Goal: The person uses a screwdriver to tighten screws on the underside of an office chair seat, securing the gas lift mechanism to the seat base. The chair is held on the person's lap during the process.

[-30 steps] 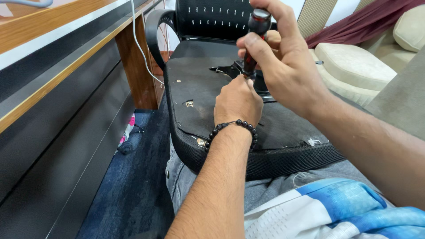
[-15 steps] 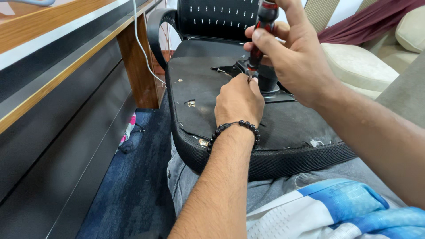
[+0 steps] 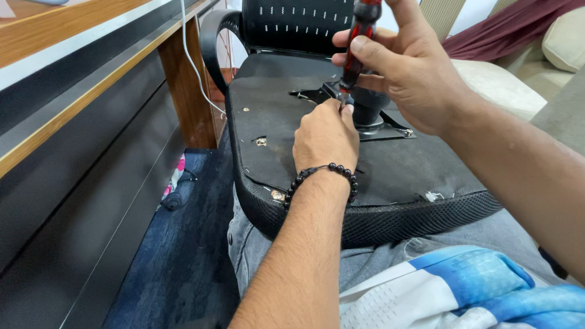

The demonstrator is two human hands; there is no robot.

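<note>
The right hand (image 3: pixel 414 73) has lifted the screwdriver (image 3: pixel 358 42) slightly higher.

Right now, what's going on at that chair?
A person has an office chair seat turned upside down across their lap. The right hand grips a red-and-black screwdriver upright, tip down at the metal mounting plate on the seat's underside. The left hand, with a black bead bracelet on its wrist, rests on the seat with fingertips at the tip, apparently steadying it. The screw itself is hidden. A wooden desk stands to the left.
</note>
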